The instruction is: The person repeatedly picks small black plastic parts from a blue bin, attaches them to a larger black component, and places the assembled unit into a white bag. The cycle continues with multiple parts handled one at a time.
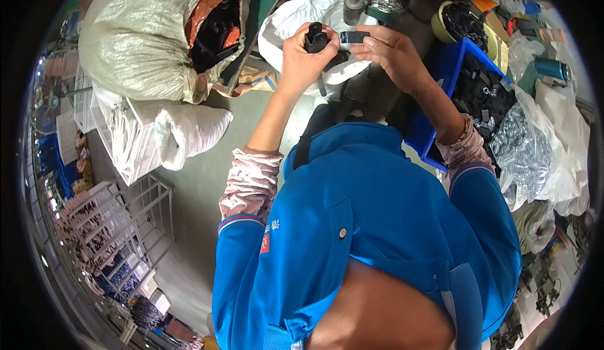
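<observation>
Nearest: blue jacket (396, 186), filling lower middle. Far left, bulging pale sack (135, 35); grey floor (198, 192) shows between rack (154, 202) and left sleeve. Left hand (302, 63) curled, gripping dark pieces (316, 40) over a white bag (277, 26). Just right, right hand (393, 53) pinches a flat black strip (357, 38), inner end near the left fingertips; touching or not, can't tell. Strip looks light, stiff, smooth, maybe slippery, hardly fragile; best gripped by its flat faces, outer end. Working room seems above the bag; blue bin (421, 129) edge crowds the right forearm.
</observation>
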